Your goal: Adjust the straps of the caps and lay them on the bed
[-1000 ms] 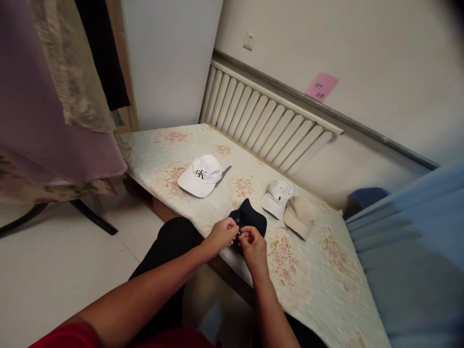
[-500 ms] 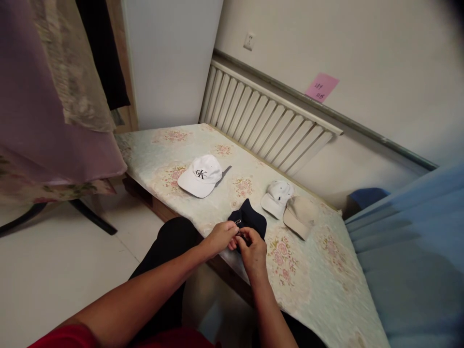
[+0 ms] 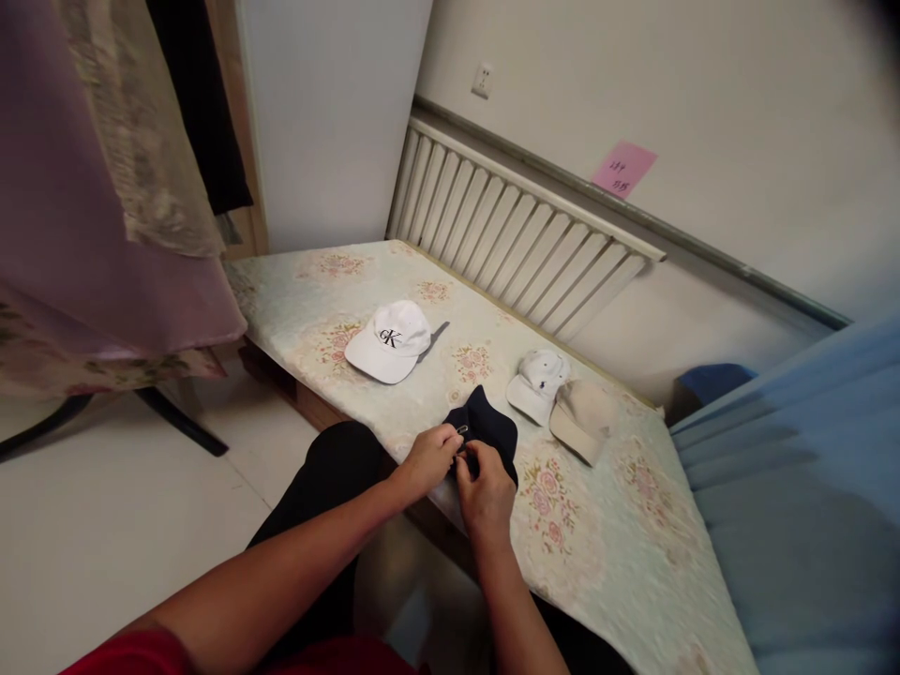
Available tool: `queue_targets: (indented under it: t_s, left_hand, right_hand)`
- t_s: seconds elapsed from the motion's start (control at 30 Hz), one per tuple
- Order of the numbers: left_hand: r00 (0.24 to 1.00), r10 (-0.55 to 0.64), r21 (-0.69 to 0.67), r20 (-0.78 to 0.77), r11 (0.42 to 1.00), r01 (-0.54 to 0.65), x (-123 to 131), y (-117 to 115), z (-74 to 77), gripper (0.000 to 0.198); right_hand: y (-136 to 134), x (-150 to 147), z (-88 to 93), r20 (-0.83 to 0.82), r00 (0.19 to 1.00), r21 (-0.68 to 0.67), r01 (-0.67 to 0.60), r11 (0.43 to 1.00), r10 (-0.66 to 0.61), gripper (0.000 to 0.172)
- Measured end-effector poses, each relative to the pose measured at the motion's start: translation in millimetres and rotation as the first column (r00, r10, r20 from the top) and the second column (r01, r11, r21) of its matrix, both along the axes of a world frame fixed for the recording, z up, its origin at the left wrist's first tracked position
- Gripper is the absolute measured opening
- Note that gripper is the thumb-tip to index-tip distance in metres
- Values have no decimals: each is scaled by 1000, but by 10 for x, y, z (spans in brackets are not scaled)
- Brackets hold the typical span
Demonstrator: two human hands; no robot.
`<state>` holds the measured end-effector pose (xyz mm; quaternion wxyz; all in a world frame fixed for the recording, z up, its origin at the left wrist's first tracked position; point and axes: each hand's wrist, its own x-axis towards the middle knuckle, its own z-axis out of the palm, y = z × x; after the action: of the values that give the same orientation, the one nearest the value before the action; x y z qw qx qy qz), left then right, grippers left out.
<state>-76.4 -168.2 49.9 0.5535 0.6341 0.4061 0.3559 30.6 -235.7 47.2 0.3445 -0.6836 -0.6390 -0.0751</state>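
Note:
A navy baseball cap [image 3: 494, 424] lies at the front edge of the bed, its back strap toward me. A small metal buckle [image 3: 462, 429] shows on the strap. My left hand [image 3: 430, 461] is closed, thumb and fingers pinching the strap beside the buckle. Just to its right, my right hand [image 3: 487, 487] pinches at the same strap, fingertips bent inward. The strap's end between the fingers is mostly hidden. Farther back sits a white cap with black letters [image 3: 391, 341]. To the right are a smaller white cap [image 3: 538, 384] and a beige cap [image 3: 582, 420], touching each other.
The caps rest on a flowered bed cover [image 3: 394, 272]. A white radiator [image 3: 513, 225] runs along the wall behind it. Blue curtain [image 3: 808, 487] hangs at the right. Clothes [image 3: 127, 187] hang on a rack at the left. My knee [image 3: 344, 459] is against the bed's front side.
My right hand has shifted slightly left and down, with its fingers more curled. My left hand has barely moved. The caps on the bed stay where they were.

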Motion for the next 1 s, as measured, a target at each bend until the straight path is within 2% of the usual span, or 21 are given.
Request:
queue_targets:
  t_s: [0.13,0.27,0.4,0.57,0.7,0.83,1.0]
  left_hand:
    - [1000,0,36,-31,999,1,-4,-10,25,23]
    - [998,65,38,-4,997,-65,-9,34,-34,23]
    - [996,83,-31,29,996,-82,6,96,-113,23]
    - [989,51,-164,141,986,-28,40,105,-142,23]
    - [971,24,-278,237,960,45,46,51,-139,15]
    - [952,29,-356,305,931,86,50,-2,-140,16]
    - [954,63,-361,292,931,49,95,-16,-144,11]
  right_hand:
    - [-5,19,-88,118,992,58,30,998,-37,23]
    - [-5,39,-171,105,992,70,67,995,-74,22]
    - [-13,44,-164,-3,998,23,57,998,-57,19]
    - [-32,63,-144,-151,988,-24,24,999,-28,17]
    - [-52,98,-184,-250,968,-23,-13,1000,6,18]
    - [-74,114,-214,-358,934,-29,-33,999,20,17]
    - [-103,108,-245,-525,850,-68,-81,994,33,15]
